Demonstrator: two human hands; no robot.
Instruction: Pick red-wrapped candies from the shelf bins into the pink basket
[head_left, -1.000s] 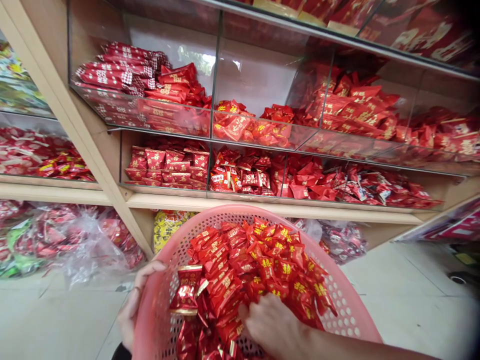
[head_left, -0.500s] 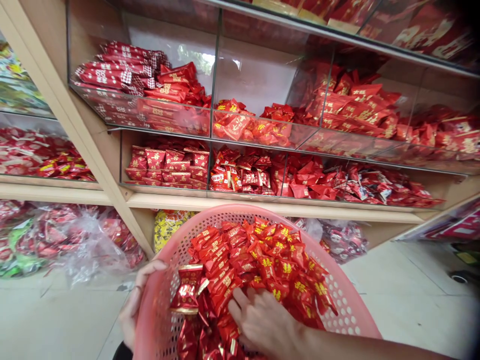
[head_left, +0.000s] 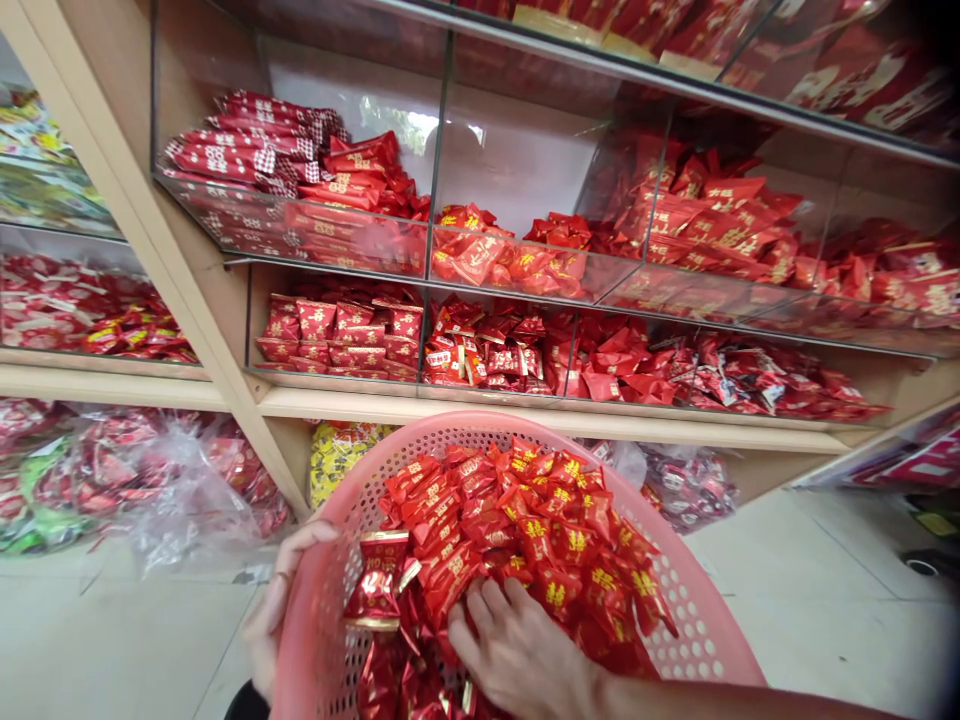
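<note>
A pink perforated plastic basket [head_left: 716, 600] is full of small red candy packets [head_left: 574, 540], many with gold lettering. At its left rim is my left hand [head_left: 289, 590], fingers wrapped over the edge. My right hand [head_left: 514, 640] reaches into the middle of the basket from the lower right, its fingers curled down among the packets. Its fingertips are hidden, so what they hold, if anything, does not show. A shinier dark red packet with gold ends [head_left: 377, 580] lies left of that hand, on top of similar ones.
Beyond the basket stands a wooden shelf [head_left: 525, 415] with clear-fronted bins of red packets [head_left: 360, 335]. Plastic bags of packets [head_left: 165, 480] sit on the floor at left. A yellow bag [head_left: 341, 460] shows behind the rim. Pale floor tiles [head_left: 817, 600] extend right.
My right hand has shifted slightly toward me within the basket, over packets that showed beside it before. My left hand still grips the rim. The view has shifted slightly.
</note>
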